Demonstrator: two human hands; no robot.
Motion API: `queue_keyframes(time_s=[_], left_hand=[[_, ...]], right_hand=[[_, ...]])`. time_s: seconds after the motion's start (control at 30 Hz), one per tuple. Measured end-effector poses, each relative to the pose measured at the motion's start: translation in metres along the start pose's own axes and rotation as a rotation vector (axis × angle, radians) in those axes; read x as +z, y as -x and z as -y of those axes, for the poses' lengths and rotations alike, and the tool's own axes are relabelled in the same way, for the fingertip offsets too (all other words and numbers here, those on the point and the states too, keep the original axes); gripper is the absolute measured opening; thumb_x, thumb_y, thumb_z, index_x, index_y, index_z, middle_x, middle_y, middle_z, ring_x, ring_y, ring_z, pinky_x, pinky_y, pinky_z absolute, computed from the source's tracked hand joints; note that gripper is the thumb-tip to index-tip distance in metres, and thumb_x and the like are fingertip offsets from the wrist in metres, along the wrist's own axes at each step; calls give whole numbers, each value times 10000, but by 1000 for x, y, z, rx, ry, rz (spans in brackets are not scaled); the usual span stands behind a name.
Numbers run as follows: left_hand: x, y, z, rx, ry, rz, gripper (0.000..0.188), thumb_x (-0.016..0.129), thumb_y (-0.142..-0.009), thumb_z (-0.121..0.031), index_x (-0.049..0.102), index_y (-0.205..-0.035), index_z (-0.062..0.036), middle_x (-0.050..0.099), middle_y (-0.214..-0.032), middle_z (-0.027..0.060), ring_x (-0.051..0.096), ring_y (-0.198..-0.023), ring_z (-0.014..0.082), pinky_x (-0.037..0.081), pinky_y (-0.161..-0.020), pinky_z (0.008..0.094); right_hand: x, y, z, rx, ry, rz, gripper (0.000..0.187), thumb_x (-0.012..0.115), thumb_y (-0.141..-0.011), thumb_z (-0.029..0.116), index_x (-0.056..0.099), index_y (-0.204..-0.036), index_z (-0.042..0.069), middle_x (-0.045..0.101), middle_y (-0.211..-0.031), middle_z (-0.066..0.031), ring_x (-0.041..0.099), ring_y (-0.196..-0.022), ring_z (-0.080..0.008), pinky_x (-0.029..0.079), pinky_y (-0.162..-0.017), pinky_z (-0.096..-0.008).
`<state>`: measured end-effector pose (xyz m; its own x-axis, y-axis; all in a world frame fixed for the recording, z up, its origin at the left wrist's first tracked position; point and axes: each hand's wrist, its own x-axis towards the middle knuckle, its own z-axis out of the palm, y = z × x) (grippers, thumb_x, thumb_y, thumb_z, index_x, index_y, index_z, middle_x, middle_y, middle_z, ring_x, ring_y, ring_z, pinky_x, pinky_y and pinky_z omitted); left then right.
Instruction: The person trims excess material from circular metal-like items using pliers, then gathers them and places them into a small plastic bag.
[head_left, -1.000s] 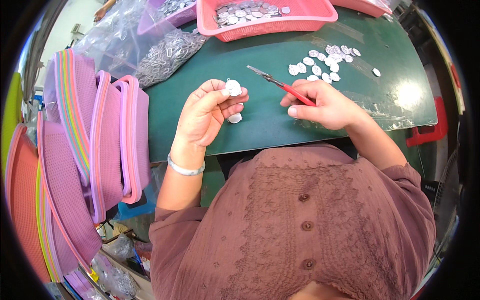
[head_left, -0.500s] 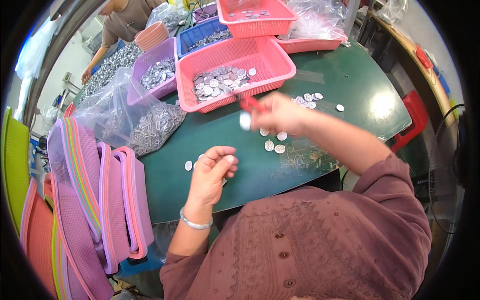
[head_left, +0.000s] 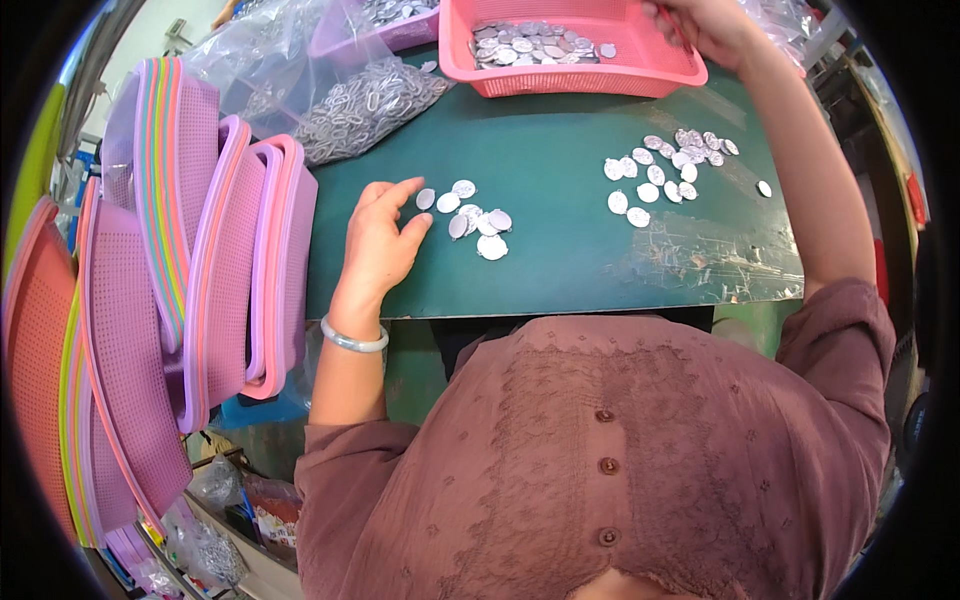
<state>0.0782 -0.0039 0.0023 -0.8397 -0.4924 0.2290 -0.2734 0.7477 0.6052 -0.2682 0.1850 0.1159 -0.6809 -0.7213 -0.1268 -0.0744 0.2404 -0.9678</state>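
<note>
My left hand (head_left: pixel 385 240) hovers at the table's near left with its fingers spread and nothing in them. Just right of its fingertips lies a small group of silver oval pendants (head_left: pixel 470 217), some with tiny loops. My right hand (head_left: pixel 705 32) is up at the right end of a pink basket (head_left: pixel 570 84). It is closed on red-handled pliers (head_left: pixel 675 25), whose tip I cannot make out against the basket. Inside that basket lies a heap of similar silver pieces (head_left: pixel 530 47). A second scatter of oval pendants (head_left: pixel 680 165) covers the right of the table.
A clear plastic bag (head_left: pixel 370 105) spills metal links at the back left, beside a purple basket (head_left: pixel 375 35) of silver pieces. Nested purple, pink and green baskets (head_left: pixel 230 270) stand along the left edge of the green table (head_left: pixel 540 170). One pendant (head_left: pixel 764 188) lies apart at the right.
My view has tilted down toward the table. The left hand has uncurled and its fingers are spread. With the pliers, the right hand has moved from over the table to the pink basket's right end.
</note>
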Motion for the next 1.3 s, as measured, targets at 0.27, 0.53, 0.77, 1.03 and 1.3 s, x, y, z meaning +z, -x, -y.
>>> queue_keyframes(time_s=[0.27,0.53,0.77,1.03,1.3], left_hand=[[10,-15,8,-91,-99,79,245,669,-705,-61,591,-932,-12,497,-701,30,459,-577,124,415,-566,255],[12,-16,-3,-340,824,14,79,612,-793,-41,535,-787,-57,486,-645,-28,452,-545,55,376,-498,187],[20,-13,-32,-330,1273,107,65,535,-877,-126,513,-892,-66,584,-703,50,559,-576,117,462,-549,219],[35,-9,-62,-190,1063,16,179,539,-845,-26,497,-1018,-6,636,-758,111,611,-637,142,497,-611,240],[31,-7,-70,-283,1041,136,175,546,-840,-40,557,-1002,24,639,-760,95,612,-628,135,492,-590,236]], right_hand=[[55,82,-48,-101,199,131,345,673,-747,346,611,-868,29,492,-616,23,428,-537,-50,337,-490,-182],[75,116,-65,-61,154,241,301,637,-766,263,618,-927,9,481,-678,26,437,-616,-56,352,-554,-207],[86,129,-84,-220,168,308,250,642,-780,213,621,-896,-7,531,-712,-15,472,-650,-97,396,-603,-246],[86,141,-90,-234,169,392,242,644,-777,178,610,-915,-18,524,-776,-41,488,-708,-125,402,-642,-264],[89,147,-87,-338,345,402,254,652,-754,195,612,-892,-14,516,-766,-81,507,-691,-193,407,-622,-299]])
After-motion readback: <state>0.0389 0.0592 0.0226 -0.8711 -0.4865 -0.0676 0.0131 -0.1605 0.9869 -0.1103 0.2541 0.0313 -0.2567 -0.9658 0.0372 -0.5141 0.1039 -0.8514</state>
